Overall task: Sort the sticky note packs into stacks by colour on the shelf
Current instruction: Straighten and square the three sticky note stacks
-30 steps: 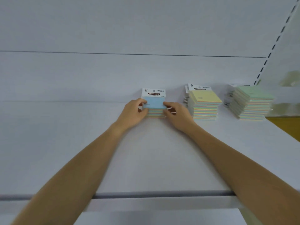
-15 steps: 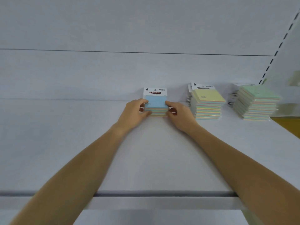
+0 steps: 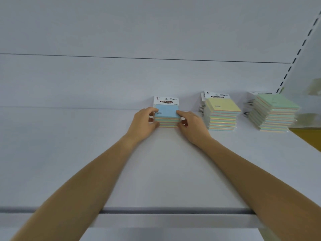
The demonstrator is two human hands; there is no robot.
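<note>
Far centre of the shelf point(image 3: 156, 171), close to the back panel point(image 3: 104, 80): blue-topped stack point(image 3: 167, 117) of sticky note packs, white "STICKY NOTE" header card at its far edge. Clamped from both sides. Left hand point(image 3: 142, 123) against the left flank, fingers curled round it, forefinger tip on the top pack's left edge, thumb low at the near left corner. Right hand point(image 3: 191, 126) mirrored on the right flank, forefinger on the top right edge, thumb tucked at the near lower corner. Possibly only the upper packs pinched; hard to tell at this range. Right of the right hand, just beside it: yellow-topped stack point(image 3: 222, 117). Further right, apart: green-topped stack point(image 3: 274, 115), slightly blurred. Slotted upright point(image 3: 295, 56) at far right.
</note>
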